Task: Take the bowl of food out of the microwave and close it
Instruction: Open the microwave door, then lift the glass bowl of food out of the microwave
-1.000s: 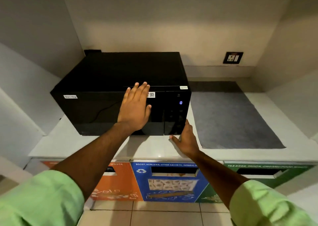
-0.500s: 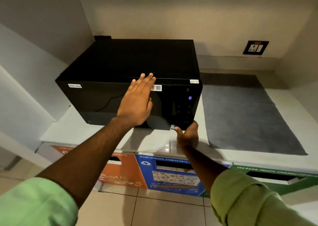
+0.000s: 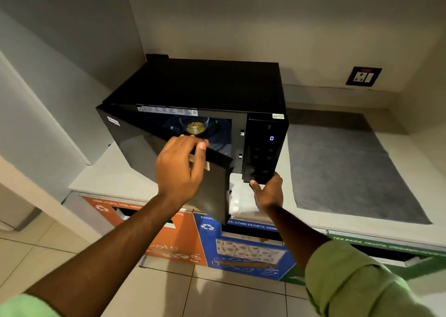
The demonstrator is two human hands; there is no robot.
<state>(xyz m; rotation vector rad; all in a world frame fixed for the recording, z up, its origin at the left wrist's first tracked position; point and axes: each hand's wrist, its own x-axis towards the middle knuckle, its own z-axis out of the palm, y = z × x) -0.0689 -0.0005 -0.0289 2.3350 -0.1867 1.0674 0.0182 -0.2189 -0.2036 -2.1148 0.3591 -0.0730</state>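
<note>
Door (image 3: 212, 184) swung open | left hand (image 3: 179, 169) gripping door edge | right hand (image 3: 268, 191) open

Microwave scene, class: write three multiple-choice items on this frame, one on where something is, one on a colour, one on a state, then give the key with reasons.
1. Where is the bowl of food?
A. On the grey mat
B. Inside the microwave
C. In the right hand

2. What colour is the bin panel directly under the open door?
A. Blue
B. Yellow
C. White

3. What state is the microwave door in?
A. Fully shut
B. Removed
C. Partly swung open

Key:
1 B: the bowl shows inside the cavity of the microwave, behind the door's top edge.
2 A: the blue bin panel sits below the door's lower corner, between an orange panel and a green one.
3 C: the door stands angled out, the left hand gripping its top edge, while the right hand is at the microwave's lower front corner.
</note>
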